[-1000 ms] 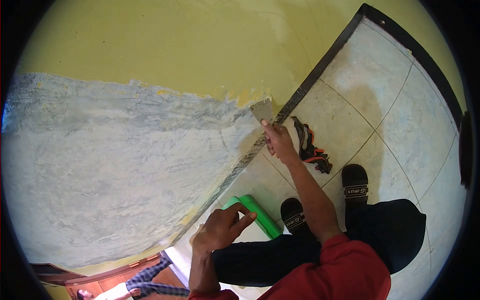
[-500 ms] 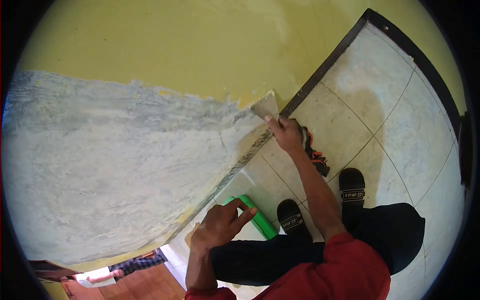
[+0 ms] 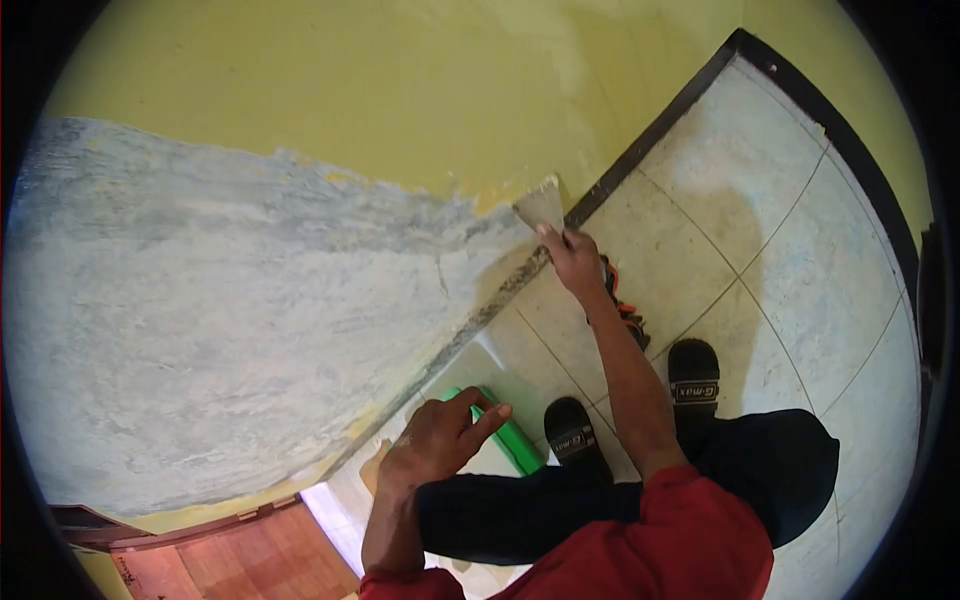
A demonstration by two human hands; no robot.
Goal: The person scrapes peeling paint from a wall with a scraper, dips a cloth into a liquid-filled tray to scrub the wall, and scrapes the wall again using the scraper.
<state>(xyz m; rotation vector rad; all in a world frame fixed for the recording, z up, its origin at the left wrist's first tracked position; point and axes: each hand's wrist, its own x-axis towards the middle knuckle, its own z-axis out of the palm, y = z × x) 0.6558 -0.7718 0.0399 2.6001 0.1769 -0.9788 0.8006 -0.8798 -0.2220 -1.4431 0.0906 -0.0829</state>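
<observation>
My right hand (image 3: 574,262) is closed around a flat putty knife (image 3: 543,204), thumb along it. Its wide blade lies against the wall (image 3: 280,270), at the border between yellow paint (image 3: 370,90) and the bare grey-white patch, just above the dark baseboard (image 3: 640,150). Loose paint flecks show at the blade's upper corner. My left hand (image 3: 437,437) hovers over my bent knee, fingers loosely curled and thumb apart, with nothing seen in it. Behind it stands a green case or container (image 3: 512,440), partly hidden.
A black and orange item (image 3: 625,310) lies on the floor tiles (image 3: 690,240) beside my right forearm, partly covered. My feet wear black slides (image 3: 693,375). Dark baseboards meet at a corner at upper right. Reddish-brown flooring (image 3: 240,555) shows at lower left.
The putty knife and my right hand have shifted slightly right in view, along with small camera movement. A person's arm and checked clothing at lower left have gone out of view.
</observation>
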